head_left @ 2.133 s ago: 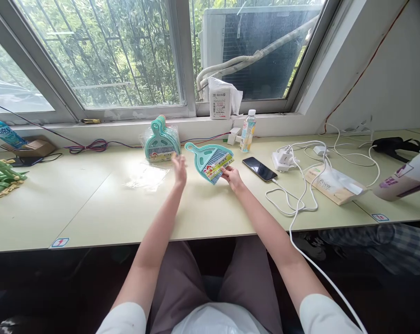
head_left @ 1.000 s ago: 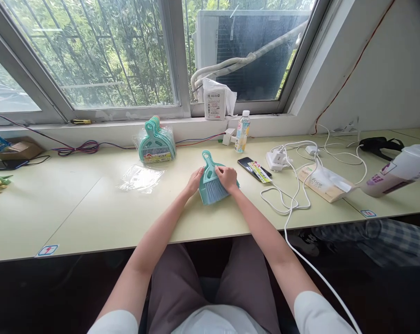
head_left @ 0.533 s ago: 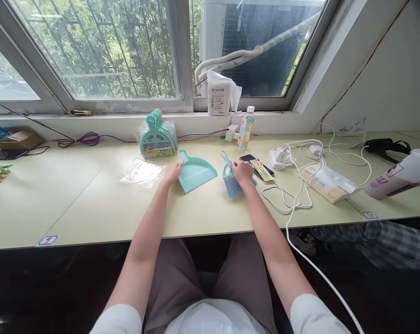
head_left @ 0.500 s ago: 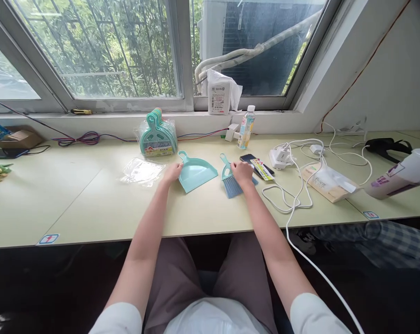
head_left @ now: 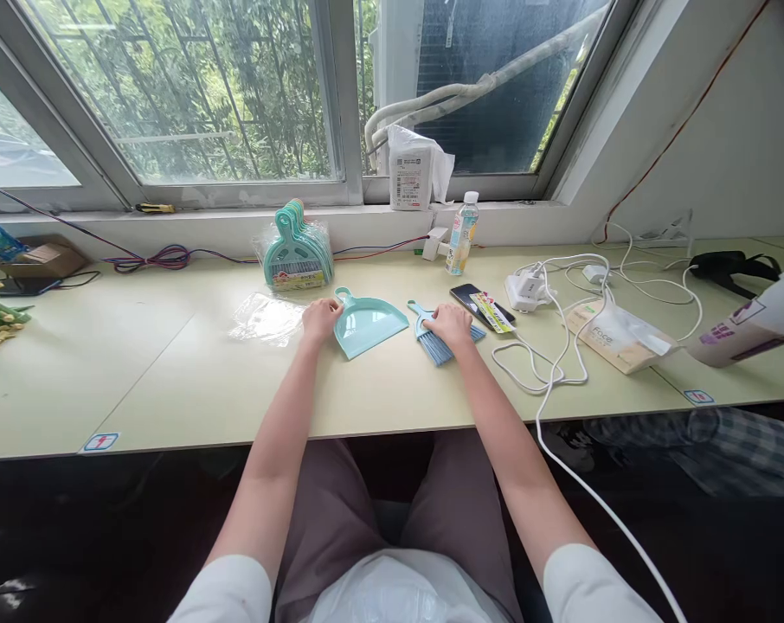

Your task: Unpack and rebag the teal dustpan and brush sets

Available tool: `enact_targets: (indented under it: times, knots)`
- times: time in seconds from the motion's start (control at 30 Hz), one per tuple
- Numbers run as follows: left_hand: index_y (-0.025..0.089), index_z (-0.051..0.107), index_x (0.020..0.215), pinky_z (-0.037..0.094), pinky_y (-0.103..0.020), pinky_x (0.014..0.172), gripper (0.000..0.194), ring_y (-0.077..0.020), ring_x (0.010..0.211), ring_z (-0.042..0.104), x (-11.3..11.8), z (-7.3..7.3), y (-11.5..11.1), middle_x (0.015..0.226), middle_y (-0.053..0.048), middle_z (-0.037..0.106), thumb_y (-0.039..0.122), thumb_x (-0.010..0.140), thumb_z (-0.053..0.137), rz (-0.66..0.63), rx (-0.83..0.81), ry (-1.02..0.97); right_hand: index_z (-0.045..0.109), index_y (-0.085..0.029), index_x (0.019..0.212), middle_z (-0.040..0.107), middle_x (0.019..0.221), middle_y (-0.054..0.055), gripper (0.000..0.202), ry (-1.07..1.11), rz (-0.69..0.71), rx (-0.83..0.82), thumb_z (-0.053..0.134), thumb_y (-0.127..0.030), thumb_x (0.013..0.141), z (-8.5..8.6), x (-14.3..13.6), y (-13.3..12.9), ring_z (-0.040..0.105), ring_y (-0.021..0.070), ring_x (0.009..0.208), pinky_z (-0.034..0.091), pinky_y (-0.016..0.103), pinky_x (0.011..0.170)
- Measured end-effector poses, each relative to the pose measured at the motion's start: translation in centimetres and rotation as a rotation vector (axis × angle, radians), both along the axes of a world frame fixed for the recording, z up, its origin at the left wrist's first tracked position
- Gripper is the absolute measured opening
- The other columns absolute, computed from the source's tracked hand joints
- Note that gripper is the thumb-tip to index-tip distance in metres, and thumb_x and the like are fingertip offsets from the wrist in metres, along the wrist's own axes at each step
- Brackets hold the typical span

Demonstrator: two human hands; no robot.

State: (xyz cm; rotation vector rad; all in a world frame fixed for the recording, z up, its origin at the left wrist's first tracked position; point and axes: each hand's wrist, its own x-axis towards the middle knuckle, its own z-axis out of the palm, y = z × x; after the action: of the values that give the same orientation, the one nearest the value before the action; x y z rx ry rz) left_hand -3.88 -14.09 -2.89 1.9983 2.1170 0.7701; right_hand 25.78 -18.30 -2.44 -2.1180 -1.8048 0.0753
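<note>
A light teal dustpan (head_left: 370, 324) lies on the table in front of me, its handle pointing away to the left. My left hand (head_left: 320, 320) is closed on the dustpan's left edge beside the handle. To the right, a small teal hand brush (head_left: 436, 348) with blue-grey bristles lies low at the table top. My right hand (head_left: 452, 325) grips the brush over its head and covers part of it. A crumpled clear plastic bag (head_left: 266, 318) lies left of my left hand. Beyond my right hand are a dark phone (head_left: 470, 298) and a yellow-green label card (head_left: 494, 311).
Several wrapped dustpan sets (head_left: 298, 251) stand by the sill. A drink bottle (head_left: 462, 234), a white charger (head_left: 527, 290), looped white cables (head_left: 551, 381), a tissue pack (head_left: 619, 337) and a large bottle (head_left: 752, 320) are to the right. A cardboard box (head_left: 51, 257) stands far left.
My right hand has tilted the brush down; its handle now points more to the left. The dustpan and my left hand have barely moved. The view has shifted slightly.
</note>
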Motion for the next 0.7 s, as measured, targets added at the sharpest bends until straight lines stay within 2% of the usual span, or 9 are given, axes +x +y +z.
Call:
enact_targets:
  times: [0.13, 0.27, 0.33, 0.47, 0.53, 0.63, 0.7]
  knots:
    - [0.021, 0.071, 0.077, 0.041, -0.035, 0.075, 0.027, -0.0288, 0.091, 0.062, 0.7, 0.3, -0.3, 0.089, -0.011, 0.071, 0.039, 0.084, 0.051, 0.036, 0.012, 0.037, 0.07, -0.016, 0.09, 0.066, 0.104, 0.014, 0.024, 0.053, -0.031, 0.136, 0.063, -0.033, 0.074, 0.2, 0.0, 0.1, 0.056, 0.0281, 0.104, 0.043, 0.032, 0.078]
    - [0.018, 0.07, 0.075, 0.039, -0.035, 0.071, 0.031, -0.0283, 0.084, 0.063, 2.7, 0.3, -1.2, 0.083, -0.013, 0.07, 0.033, 0.086, 0.045, 0.077, 0.005, 0.048, 0.069, -0.021, 0.091, 0.066, 0.102, 0.009, 0.021, 0.161, 0.043, 0.221, 0.061, -0.037, 0.078, 0.3, -1.0, 0.1, 0.057, 0.0245, 0.1, 0.043, 0.03, 0.076]
    - [0.019, 0.068, 0.074, 0.039, -0.033, 0.07, 0.031, -0.0264, 0.083, 0.062, 4.4, 0.1, -1.9, 0.082, -0.012, 0.069, 0.033, 0.088, 0.043, -0.039, 0.004, 0.053, 0.069, -0.023, 0.089, 0.066, 0.099, 0.007, 0.02, 0.176, 0.093, 0.213, 0.062, -0.037, 0.078, 0.1, -1.7, 0.0, 0.057, 0.0239, 0.1, 0.042, 0.03, 0.075]
    - [0.021, 0.065, 0.072, 0.039, -0.031, 0.069, 0.037, -0.0208, 0.076, 0.059, 7.6, -0.2, -3.9, 0.08, -0.008, 0.066, 0.037, 0.092, 0.038, -0.509, 0.078, 0.086, 0.071, -0.024, 0.088, 0.065, 0.098, 0.006, 0.019, 0.179, 0.219, 0.136, 0.065, -0.038, 0.077, -0.2, -2.5, -0.1, 0.055, 0.0232, 0.1, 0.041, 0.029, 0.075]
    - [0.021, 0.065, 0.075, 0.04, -0.03, 0.069, 0.035, -0.0196, 0.077, 0.058, 8.4, 0.0, -4.6, 0.083, -0.008, 0.064, 0.038, 0.093, 0.04, -0.695, 0.127, 0.12, 0.071, -0.025, 0.09, 0.065, 0.098, 0.005, 0.019, 0.188, 0.291, 0.109, 0.065, -0.039, 0.078, -0.2, -2.4, -0.1, 0.054, 0.0224, 0.099, 0.04, 0.029, 0.075]
    - [0.022, 0.066, 0.094, 0.043, -0.032, 0.079, 0.026, -0.0226, 0.096, 0.056, 8.1, 0.7, -4.8, 0.103, -0.009, 0.061, 0.043, 0.087, 0.053, -0.769, 0.256, 0.136, 0.072, -0.027, 0.089, 0.063, 0.098, 0.004, 0.019, 0.202, 0.374, 0.09, 0.065, -0.041, 0.079, -0.1, -2.1, -0.1, 0.051, 0.0222, 0.102, 0.038, 0.029, 0.076]
    - [0.023, 0.063, 0.107, 0.042, -0.036, 0.089, 0.033, -0.0253, 0.108, 0.052, 7.2, 1.1, -4.4, 0.117, -0.01, 0.058, 0.045, 0.082, 0.061, -0.748, 0.335, 0.153, 0.073, -0.027, 0.089, 0.063, 0.096, 0.004, 0.019, 0.212, 0.405, 0.075, 0.066, -0.043, 0.08, 0.0, -1.9, -0.1, 0.051, 0.0222, 0.102, 0.038, 0.029, 0.075]
